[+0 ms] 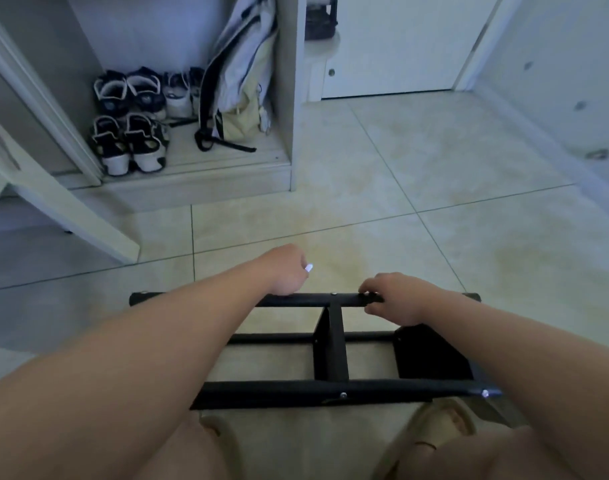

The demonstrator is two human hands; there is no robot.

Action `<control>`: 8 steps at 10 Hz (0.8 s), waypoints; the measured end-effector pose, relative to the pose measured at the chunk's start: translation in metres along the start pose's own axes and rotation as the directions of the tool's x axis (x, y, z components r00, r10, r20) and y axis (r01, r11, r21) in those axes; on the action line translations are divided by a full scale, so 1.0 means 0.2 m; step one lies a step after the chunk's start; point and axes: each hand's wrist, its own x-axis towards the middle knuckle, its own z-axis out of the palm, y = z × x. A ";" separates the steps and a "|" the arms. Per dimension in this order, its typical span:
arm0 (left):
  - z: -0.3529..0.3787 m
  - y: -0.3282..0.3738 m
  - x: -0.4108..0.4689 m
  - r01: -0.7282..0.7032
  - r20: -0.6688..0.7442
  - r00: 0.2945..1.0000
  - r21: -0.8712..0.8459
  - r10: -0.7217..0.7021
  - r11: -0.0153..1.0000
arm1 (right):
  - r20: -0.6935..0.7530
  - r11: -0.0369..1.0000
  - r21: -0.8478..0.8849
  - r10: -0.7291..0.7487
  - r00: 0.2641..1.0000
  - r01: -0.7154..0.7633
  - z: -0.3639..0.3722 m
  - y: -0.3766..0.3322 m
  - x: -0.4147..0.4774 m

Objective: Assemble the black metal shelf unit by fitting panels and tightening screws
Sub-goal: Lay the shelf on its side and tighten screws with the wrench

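The black metal shelf unit (331, 344) stands on the tiled floor in front of me, with a far top bar, a near top bar and a black middle panel between them. My left hand (285, 270) is curled into a fist that rests on the far bar; something small and pale shows at its fingers. My right hand (393, 297) grips the far bar to the right of a screw (334, 294). Further screws (343, 395) sit on the near bar. A black side panel (431, 355) shows under my right forearm.
An open white cabinet (292, 98) ahead on the left holds several shoes (130, 116) and a pale bag (240, 81). A white door leaf (64, 209) juts out at left. My feet in light sandals (441, 431) stand just behind the shelf.
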 end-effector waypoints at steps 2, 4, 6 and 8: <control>0.07 -0.02 0.08 0.154 0.172 0.971 0.076 -0.165 0.985 | 0.022 0.998 -0.025 0.052 0.998 -0.052 0.03 0.06 0.10; 0.09 -0.06 0.16 0.186 0.202 0.959 0.087 -0.200 0.979 | -0.023 0.998 -0.010 0.066 0.998 -0.066 0.02 0.06 0.13; -0.01 -0.09 0.15 0.157 0.078 0.985 0.011 -0.157 0.988 | -0.230 1.000 0.007 0.019 0.973 -0.017 -0.04 0.03 0.11; -0.01 -0.10 0.06 0.143 -0.039 0.989 -0.009 -0.143 0.990 | -0.332 0.999 -0.031 -0.035 0.943 0.026 -0.01 -0.02 0.08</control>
